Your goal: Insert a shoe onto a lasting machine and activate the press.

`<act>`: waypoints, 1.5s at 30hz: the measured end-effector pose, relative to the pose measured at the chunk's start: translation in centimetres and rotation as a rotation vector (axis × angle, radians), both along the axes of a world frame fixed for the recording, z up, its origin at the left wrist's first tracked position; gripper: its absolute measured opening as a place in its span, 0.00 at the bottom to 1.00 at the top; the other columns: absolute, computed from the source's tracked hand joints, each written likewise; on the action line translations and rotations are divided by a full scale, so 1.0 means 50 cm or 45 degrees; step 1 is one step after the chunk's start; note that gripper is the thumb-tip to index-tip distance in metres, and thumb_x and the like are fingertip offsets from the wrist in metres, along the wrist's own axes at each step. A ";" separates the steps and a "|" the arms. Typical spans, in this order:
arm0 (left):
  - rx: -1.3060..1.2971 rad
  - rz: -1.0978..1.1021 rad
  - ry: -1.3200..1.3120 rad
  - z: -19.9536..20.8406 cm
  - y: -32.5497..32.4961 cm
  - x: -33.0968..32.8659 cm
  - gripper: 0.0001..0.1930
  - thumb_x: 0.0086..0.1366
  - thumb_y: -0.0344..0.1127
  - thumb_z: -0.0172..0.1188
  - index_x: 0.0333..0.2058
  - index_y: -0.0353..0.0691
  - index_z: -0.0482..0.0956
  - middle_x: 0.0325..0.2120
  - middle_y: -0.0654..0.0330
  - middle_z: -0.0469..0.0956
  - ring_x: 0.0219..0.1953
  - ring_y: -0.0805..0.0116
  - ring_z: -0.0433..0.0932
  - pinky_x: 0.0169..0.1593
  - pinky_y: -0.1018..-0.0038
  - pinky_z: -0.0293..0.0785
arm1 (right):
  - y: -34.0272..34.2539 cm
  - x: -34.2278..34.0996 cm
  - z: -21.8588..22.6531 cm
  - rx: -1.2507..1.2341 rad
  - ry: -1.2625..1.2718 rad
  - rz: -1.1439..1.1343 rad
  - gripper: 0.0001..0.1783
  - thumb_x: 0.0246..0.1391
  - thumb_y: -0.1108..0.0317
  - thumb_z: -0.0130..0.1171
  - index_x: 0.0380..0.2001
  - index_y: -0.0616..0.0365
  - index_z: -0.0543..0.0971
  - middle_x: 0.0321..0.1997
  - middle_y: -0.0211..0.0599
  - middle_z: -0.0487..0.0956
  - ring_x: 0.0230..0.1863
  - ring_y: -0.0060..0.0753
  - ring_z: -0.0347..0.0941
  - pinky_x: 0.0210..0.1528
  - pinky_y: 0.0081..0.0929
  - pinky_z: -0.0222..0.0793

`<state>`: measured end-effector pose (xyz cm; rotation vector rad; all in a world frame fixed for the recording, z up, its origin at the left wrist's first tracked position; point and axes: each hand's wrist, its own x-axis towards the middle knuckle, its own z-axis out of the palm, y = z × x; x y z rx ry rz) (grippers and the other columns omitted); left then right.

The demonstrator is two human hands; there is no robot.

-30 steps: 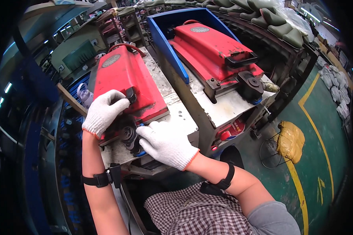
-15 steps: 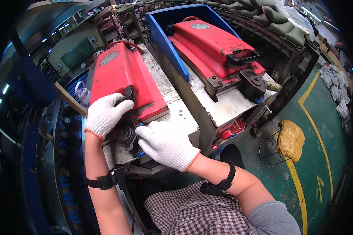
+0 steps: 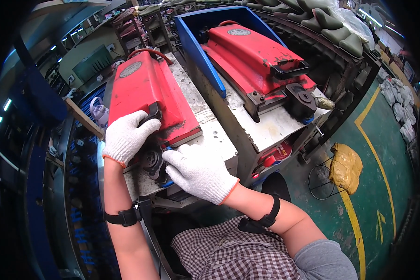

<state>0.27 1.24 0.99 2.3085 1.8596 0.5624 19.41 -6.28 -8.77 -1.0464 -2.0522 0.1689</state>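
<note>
My left forearm [image 3: 122,245] reaching forward, left hand [image 3: 130,136] curled, thumb [image 3: 150,126] extended; my right forearm [image 3: 248,198] slanting leftward, right hand [image 3: 200,172] gloved, fingers [image 3: 173,157] bent

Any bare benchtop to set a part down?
Two patches: left benchtop, right of the left red cover; right benchtop, in front of the right red cover. Crowded: the left cover's front, left hand on the black handle, right hand beside the round black fitting.
</note>
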 end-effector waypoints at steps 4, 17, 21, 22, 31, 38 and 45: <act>0.003 0.001 -0.018 0.000 -0.002 0.002 0.22 0.65 0.57 0.64 0.37 0.41 0.86 0.23 0.57 0.82 0.29 0.65 0.83 0.38 0.69 0.75 | 0.000 0.000 -0.001 -0.007 -0.004 -0.003 0.14 0.63 0.60 0.63 0.49 0.52 0.81 0.33 0.41 0.79 0.35 0.46 0.79 0.37 0.45 0.74; 0.033 -0.001 -0.006 0.000 -0.004 0.003 0.23 0.64 0.57 0.63 0.38 0.40 0.86 0.24 0.55 0.82 0.30 0.61 0.84 0.39 0.67 0.75 | 0.001 0.000 -0.003 0.007 0.012 -0.002 0.15 0.62 0.60 0.63 0.49 0.51 0.81 0.33 0.42 0.79 0.34 0.46 0.79 0.36 0.45 0.74; 0.032 0.003 -0.017 0.000 -0.006 0.005 0.23 0.64 0.57 0.63 0.38 0.40 0.86 0.24 0.54 0.82 0.30 0.61 0.84 0.39 0.67 0.75 | 0.001 -0.001 -0.003 0.017 0.025 -0.003 0.15 0.62 0.60 0.63 0.49 0.51 0.81 0.33 0.42 0.79 0.34 0.46 0.79 0.36 0.45 0.74; 0.027 0.006 -0.018 0.001 -0.006 0.005 0.23 0.64 0.57 0.63 0.38 0.40 0.86 0.24 0.54 0.82 0.30 0.60 0.84 0.39 0.67 0.75 | 0.000 0.000 -0.003 0.018 0.024 -0.004 0.15 0.62 0.60 0.63 0.49 0.51 0.81 0.33 0.42 0.79 0.34 0.46 0.79 0.36 0.45 0.74; 0.004 0.027 -0.005 0.004 -0.008 0.009 0.23 0.63 0.57 0.63 0.38 0.40 0.86 0.26 0.53 0.83 0.32 0.58 0.84 0.40 0.66 0.76 | 0.000 0.000 -0.002 0.003 0.024 -0.003 0.15 0.63 0.60 0.63 0.49 0.52 0.81 0.32 0.42 0.79 0.34 0.47 0.80 0.36 0.45 0.75; 0.015 0.025 -0.005 0.007 -0.011 0.012 0.23 0.62 0.57 0.63 0.37 0.40 0.86 0.27 0.51 0.82 0.33 0.54 0.84 0.41 0.65 0.76 | 0.004 -0.002 -0.006 0.093 0.060 -0.008 0.12 0.61 0.58 0.63 0.44 0.51 0.80 0.32 0.39 0.77 0.33 0.44 0.80 0.33 0.43 0.76; 0.008 0.023 0.003 0.009 -0.011 0.012 0.22 0.62 0.57 0.63 0.37 0.42 0.87 0.28 0.50 0.83 0.35 0.53 0.85 0.42 0.64 0.76 | -0.002 0.002 -0.005 -0.057 0.026 0.000 0.16 0.64 0.59 0.62 0.51 0.53 0.81 0.35 0.44 0.81 0.37 0.48 0.81 0.39 0.46 0.76</act>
